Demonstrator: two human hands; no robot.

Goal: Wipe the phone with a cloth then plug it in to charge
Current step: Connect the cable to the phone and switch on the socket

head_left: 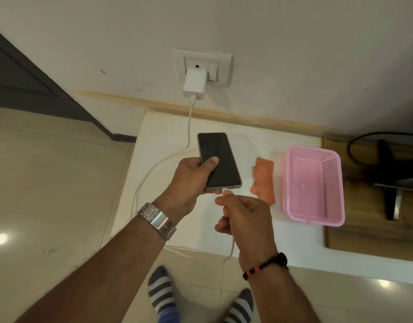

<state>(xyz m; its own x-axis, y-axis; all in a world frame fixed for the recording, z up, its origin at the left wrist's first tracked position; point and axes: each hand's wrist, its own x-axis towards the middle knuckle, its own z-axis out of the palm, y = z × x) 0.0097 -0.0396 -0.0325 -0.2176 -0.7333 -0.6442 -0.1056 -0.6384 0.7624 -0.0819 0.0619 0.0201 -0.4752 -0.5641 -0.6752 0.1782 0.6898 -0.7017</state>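
My left hand (pixel 189 177) holds a black phone (pixel 220 157) screen-up above the white counter (pixel 247 141), thumb on the dark screen. My right hand (pixel 245 215) pinches the white charging cable's plug (pixel 226 190) right at the phone's bottom edge; whether it is seated in the port I cannot tell. The cable (pixel 189 127) runs in a loop up to a white charger (pixel 194 83) in the wall socket (pixel 202 66). An orange cloth (pixel 263 180) lies crumpled on the counter, right of the phone.
A pink plastic basket (pixel 291 180) stands right of the cloth. Beyond it lies a wooden surface (pixel 364 234) with a dark stand and black cable. Tiled floor (pixel 49 183) lies left and below, where feet in striped socks show.
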